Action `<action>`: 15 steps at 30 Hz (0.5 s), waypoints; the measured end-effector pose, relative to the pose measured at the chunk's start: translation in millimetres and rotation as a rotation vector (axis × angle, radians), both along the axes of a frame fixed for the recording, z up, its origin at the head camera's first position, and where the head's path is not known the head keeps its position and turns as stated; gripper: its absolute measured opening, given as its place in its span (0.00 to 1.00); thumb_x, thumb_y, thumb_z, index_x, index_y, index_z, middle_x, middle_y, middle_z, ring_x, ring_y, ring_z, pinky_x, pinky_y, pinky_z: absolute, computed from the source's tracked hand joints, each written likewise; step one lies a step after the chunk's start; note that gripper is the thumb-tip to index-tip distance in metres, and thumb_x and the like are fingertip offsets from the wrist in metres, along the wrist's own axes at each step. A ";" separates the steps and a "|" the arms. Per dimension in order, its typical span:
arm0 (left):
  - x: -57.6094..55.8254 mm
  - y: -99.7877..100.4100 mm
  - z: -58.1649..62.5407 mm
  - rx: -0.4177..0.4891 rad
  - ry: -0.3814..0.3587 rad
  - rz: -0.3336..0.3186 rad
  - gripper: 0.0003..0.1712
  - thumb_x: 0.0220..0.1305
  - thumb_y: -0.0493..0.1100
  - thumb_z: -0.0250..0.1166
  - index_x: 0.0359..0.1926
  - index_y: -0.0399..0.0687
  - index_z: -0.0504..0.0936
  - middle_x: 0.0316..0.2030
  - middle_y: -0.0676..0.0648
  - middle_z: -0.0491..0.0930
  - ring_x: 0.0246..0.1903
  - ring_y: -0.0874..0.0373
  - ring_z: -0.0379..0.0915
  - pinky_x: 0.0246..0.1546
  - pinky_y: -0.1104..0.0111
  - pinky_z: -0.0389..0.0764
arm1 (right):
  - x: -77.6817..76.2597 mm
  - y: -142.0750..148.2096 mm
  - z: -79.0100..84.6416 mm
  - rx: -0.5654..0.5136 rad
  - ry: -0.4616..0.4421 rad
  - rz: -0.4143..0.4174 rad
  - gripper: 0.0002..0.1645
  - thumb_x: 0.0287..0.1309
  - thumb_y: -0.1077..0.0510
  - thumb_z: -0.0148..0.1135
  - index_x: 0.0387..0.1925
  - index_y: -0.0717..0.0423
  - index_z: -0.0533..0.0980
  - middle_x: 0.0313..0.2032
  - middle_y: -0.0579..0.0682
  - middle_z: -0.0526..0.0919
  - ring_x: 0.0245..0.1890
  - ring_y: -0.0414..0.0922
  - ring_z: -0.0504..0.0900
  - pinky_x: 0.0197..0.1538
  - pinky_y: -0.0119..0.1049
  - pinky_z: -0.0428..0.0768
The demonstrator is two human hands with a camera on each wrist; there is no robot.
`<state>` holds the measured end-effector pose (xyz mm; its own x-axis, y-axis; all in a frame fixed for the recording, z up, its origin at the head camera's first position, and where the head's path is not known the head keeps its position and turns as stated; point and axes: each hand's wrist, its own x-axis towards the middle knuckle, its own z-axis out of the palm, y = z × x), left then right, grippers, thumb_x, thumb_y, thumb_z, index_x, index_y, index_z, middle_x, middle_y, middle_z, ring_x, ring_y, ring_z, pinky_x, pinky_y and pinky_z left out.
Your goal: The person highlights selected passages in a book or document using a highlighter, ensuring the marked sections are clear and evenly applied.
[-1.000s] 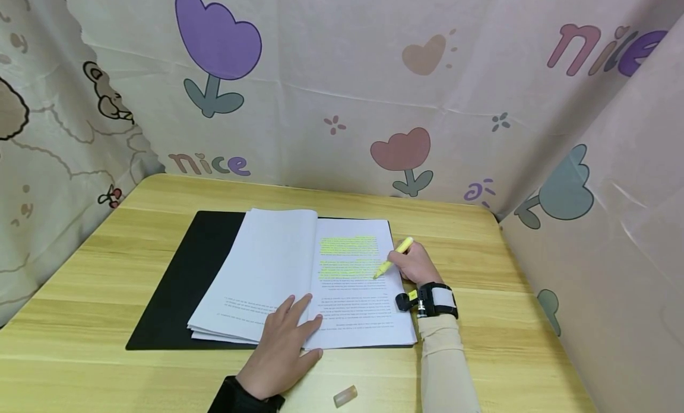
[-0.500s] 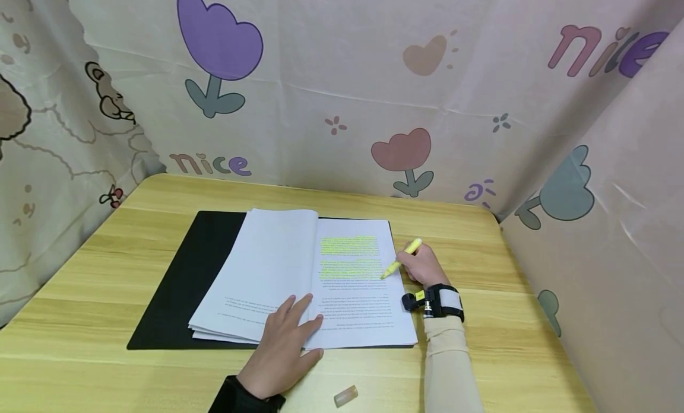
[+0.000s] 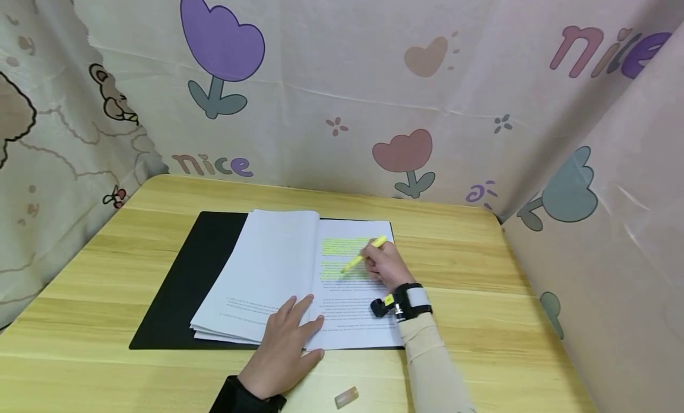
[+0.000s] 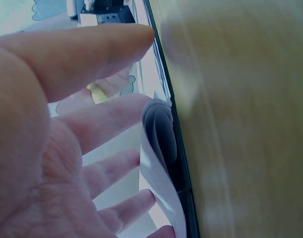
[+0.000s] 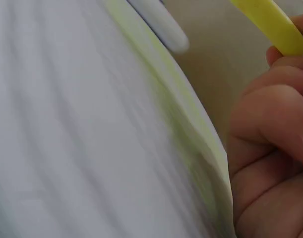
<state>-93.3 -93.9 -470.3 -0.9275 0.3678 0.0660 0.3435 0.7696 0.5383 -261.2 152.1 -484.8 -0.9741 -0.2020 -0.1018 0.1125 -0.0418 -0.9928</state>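
My right hand (image 3: 386,264) pinches a yellow highlighter (image 3: 364,254) over the right-hand page (image 3: 352,336) of an open document. The tip is at the lower highlighted block of print; whether it touches the paper I cannot tell. Two blocks of lines there are marked yellow. In the right wrist view the highlighter (image 5: 270,25) shows above curled fingers (image 5: 277,119). With fingers spread, my left hand (image 3: 285,348) rests on the lower part of the document near the fold. The left wrist view shows its fingers (image 4: 111,119) against the curved page edges (image 4: 158,134).
A black folder (image 3: 176,294) lies beneath the papers on the wooden table (image 3: 80,318). A small translucent cap (image 3: 346,397) lies near the table's front. The turned-over left page (image 3: 267,264) bears a few printed lines. A patterned cloth (image 3: 320,63) hangs behind the table.
The right hand with the highlighter first shifted slightly right to the line's end, then moved left across the page to near the start of the lines. The left hand stays in place.
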 end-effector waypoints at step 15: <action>-1.3 -0.2 -0.7 -0.014 -0.001 -0.009 0.30 0.60 0.47 0.76 0.61 0.40 0.84 0.75 0.36 0.63 0.75 0.31 0.50 0.67 0.33 0.56 | 5.9 -20.0 0.1 0.348 0.058 0.147 0.12 0.63 0.50 0.71 0.35 0.55 0.84 0.20 0.47 0.75 0.19 0.43 0.70 0.24 0.32 0.67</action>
